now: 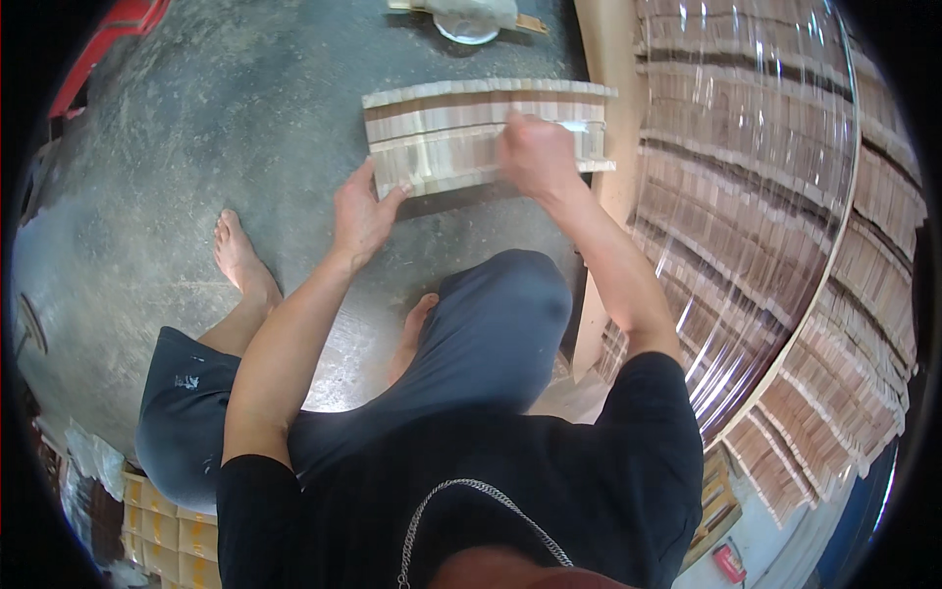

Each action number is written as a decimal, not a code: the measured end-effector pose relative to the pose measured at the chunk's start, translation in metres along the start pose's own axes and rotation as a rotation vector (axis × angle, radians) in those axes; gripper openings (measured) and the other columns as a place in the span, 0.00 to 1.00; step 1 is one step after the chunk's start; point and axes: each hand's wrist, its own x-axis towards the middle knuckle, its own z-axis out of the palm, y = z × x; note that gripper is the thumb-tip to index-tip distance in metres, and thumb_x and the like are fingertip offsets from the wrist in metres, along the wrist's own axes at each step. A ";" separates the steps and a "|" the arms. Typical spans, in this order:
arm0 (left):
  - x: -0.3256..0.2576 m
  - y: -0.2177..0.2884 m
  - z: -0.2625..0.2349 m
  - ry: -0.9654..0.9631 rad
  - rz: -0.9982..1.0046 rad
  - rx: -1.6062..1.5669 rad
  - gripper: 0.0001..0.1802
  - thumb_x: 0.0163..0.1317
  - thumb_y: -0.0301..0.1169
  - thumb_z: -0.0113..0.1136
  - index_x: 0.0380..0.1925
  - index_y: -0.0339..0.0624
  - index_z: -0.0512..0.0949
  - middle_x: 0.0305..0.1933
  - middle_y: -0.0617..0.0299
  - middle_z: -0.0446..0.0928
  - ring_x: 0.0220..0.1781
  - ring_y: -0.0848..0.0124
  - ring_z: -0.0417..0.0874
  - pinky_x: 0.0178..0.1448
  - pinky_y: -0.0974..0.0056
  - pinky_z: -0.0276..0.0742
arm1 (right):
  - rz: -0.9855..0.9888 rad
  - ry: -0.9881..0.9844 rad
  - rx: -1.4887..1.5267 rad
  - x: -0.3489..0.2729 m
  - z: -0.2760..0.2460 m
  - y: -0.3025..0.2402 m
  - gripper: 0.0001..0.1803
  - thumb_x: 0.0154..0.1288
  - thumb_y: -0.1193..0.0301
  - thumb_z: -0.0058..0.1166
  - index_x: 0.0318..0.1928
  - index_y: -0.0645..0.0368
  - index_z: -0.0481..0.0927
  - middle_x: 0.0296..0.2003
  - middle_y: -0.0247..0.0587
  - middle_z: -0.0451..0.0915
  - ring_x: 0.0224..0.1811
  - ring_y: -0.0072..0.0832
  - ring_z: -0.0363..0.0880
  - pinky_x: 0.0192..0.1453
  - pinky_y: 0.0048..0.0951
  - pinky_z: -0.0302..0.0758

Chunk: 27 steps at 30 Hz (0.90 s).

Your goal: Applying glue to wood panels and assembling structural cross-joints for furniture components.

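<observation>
Chain: hung from the neck over a black shirt, closest to the lens, below both forearms.
Knee: in dark shorts, raised between the two arms, just under the hands.
Left hand (363, 216): half open, thumb and fingers spread against the near left end of the bundle of wood strips (461, 133), steadying it rather than closing round it.
Right hand (535, 152): curled over the right part of the bundle, fingers bent down on its top; it seemed to pinch a band of clear tape (581, 128) there, though the grip itself was hidden by the knuckles.
Bundle: lay on the concrete floor (226, 128) just ahead of both hands, strips side by side in pale and brown rows.
Stacks: big wrapped piles of similar strips (765, 226) rose to the right of the right hand.
Bare foot (240, 260): flat on the floor, left of the left hand.
Doing it well: as I judge, the left hand should keep the ends pressed flush while the right pulls the wrap tight and level, so no strip slides out of line.
</observation>
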 end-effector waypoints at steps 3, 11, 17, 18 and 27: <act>0.000 -0.010 0.001 0.008 -0.010 0.014 0.24 0.59 0.32 0.71 0.55 0.37 0.79 0.48 0.42 0.84 0.50 0.51 0.86 0.55 0.57 0.79 | 0.134 0.128 0.381 0.018 -0.022 0.011 0.08 0.63 0.71 0.58 0.32 0.64 0.83 0.24 0.46 0.84 0.25 0.34 0.85 0.31 0.35 0.79; 0.002 -0.006 0.001 0.010 -0.023 0.061 0.25 0.58 0.35 0.71 0.55 0.38 0.78 0.47 0.40 0.81 0.51 0.44 0.82 0.56 0.47 0.77 | 0.363 0.098 0.882 0.123 0.005 0.054 0.13 0.67 0.66 0.61 0.41 0.64 0.87 0.24 0.38 0.86 0.24 0.23 0.82 0.34 0.28 0.77; 0.000 -0.002 -0.001 -0.006 -0.034 0.090 0.27 0.58 0.35 0.71 0.55 0.35 0.76 0.46 0.39 0.80 0.51 0.43 0.82 0.57 0.47 0.76 | 0.116 -0.098 0.453 0.170 0.077 0.071 0.14 0.70 0.67 0.56 0.47 0.64 0.86 0.27 0.49 0.87 0.32 0.39 0.88 0.42 0.37 0.81; 0.000 -0.001 -0.001 -0.001 -0.035 0.121 0.26 0.59 0.33 0.71 0.55 0.36 0.77 0.45 0.42 0.81 0.48 0.49 0.83 0.54 0.51 0.78 | 0.126 -0.092 0.454 0.173 0.083 0.072 0.13 0.71 0.69 0.54 0.48 0.64 0.86 0.28 0.49 0.87 0.33 0.42 0.88 0.42 0.38 0.81; -0.001 0.001 -0.003 0.009 -0.032 0.138 0.25 0.59 0.32 0.71 0.56 0.38 0.78 0.42 0.47 0.80 0.43 0.55 0.84 0.50 0.55 0.78 | 0.031 -0.141 0.466 0.179 0.080 0.068 0.11 0.71 0.70 0.58 0.49 0.61 0.86 0.29 0.48 0.87 0.30 0.36 0.86 0.40 0.36 0.80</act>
